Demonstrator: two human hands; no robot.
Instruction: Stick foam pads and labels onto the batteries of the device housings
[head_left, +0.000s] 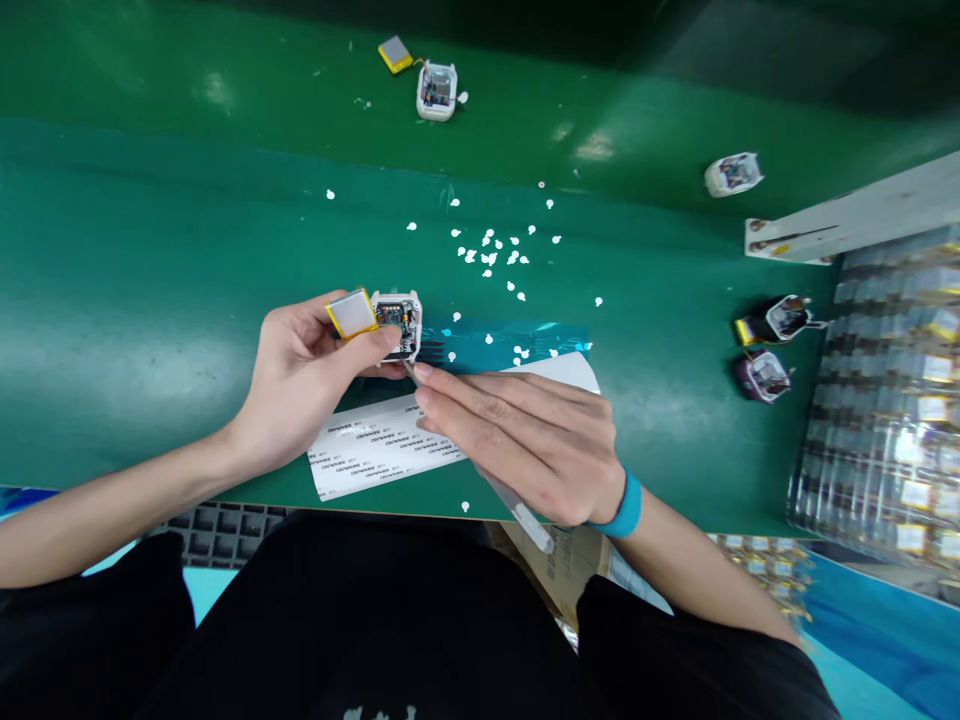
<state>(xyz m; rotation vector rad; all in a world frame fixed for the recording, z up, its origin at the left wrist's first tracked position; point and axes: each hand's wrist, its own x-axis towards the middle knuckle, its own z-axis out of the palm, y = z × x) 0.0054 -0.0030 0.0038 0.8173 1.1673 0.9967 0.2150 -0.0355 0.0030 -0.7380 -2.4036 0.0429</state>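
Left fingers (369, 349) pinch a squarish white plastic casing (406, 322); right fingers (469, 388) clasp a slim silvery tool (527, 518), seemingly working the casing's five-o'clock edge; steadiness needed.

An electronics assembly workshop: green bench (187, 220), stacked trays (877, 400) (clear plastic), open device housings (417, 325) with exposed circuit boards (391, 316).
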